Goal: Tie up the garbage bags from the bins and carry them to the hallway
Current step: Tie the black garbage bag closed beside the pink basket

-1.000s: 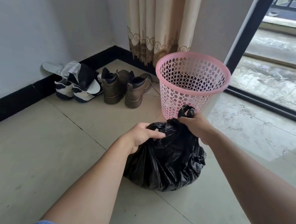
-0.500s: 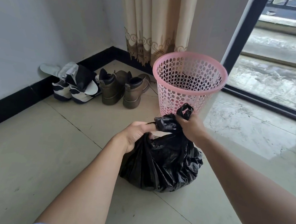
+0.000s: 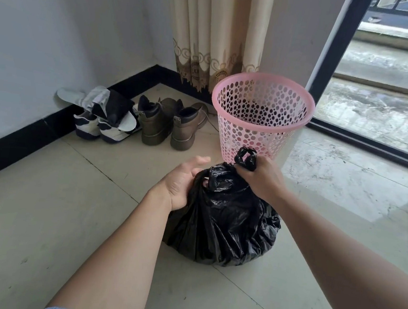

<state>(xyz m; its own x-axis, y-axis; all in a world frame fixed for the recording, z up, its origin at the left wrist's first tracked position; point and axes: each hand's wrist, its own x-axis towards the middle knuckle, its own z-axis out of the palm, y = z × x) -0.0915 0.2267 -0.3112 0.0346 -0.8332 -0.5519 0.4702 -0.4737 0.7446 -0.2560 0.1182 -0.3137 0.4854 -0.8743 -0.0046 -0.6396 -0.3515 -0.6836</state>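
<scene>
A full black garbage bag (image 3: pixel 223 226) sits on the tiled floor in front of me. My right hand (image 3: pixel 261 178) is closed around the bag's gathered top, and a black loop of plastic sticks up above the fist. My left hand (image 3: pixel 183 179) rests flat against the bag's left shoulder with its fingers spread and nothing gripped. Just behind the bag stands a pink perforated plastic bin (image 3: pixel 261 117), upright, with no liner in it.
A pair of brown boots (image 3: pixel 168 123) and white sneakers (image 3: pixel 101 124) line the black skirting at the left wall. A beige curtain (image 3: pixel 217 36) hangs behind the bin. A dark-framed glass door (image 3: pixel 332 57) to a balcony is at the right.
My left hand has let go of the bag's neck and opened against its side. My right hand keeps its hold on the bag's top.
</scene>
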